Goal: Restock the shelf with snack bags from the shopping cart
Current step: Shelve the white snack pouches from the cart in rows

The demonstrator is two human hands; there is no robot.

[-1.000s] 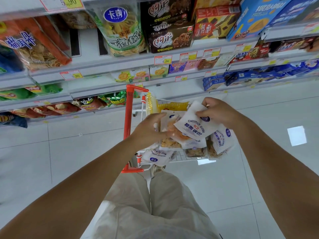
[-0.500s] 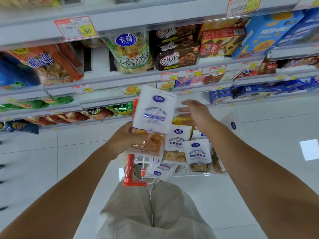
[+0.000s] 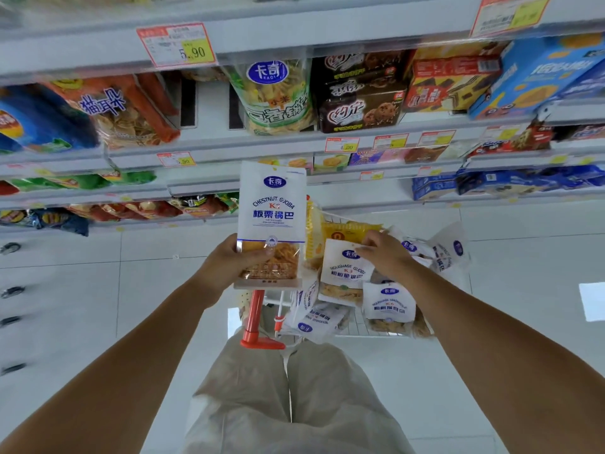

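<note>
The left hand [image 3: 229, 267] curls round the lower end of a white snack bag [image 3: 271, 208] held just above the cart [image 3: 255, 316], its long axis upright and logo end pointing up, while the right hand [image 3: 386, 253] pinches the top edge of a second bag [image 3: 343, 273] inside the cart.

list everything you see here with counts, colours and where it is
chestnut guoba bag: one, white and blue, upright in left hand
roughage guoba bag: one, white, in cart under right hand
other white bags: several, white, piled in cart
yellow bags: count unclear, yellow, cart's far end
shopping cart: one, red handle, wire basket, before the person
shelves: several tiers, pale grey, stocked with bags and boxes
price tags: many, red and yellow, shelf edges
trousers: one pair, beige, bottom centre
left hand: one, grips chestnut guoba bag's lower part
right hand: one, pinches roughage guoba bag's top edge
</note>
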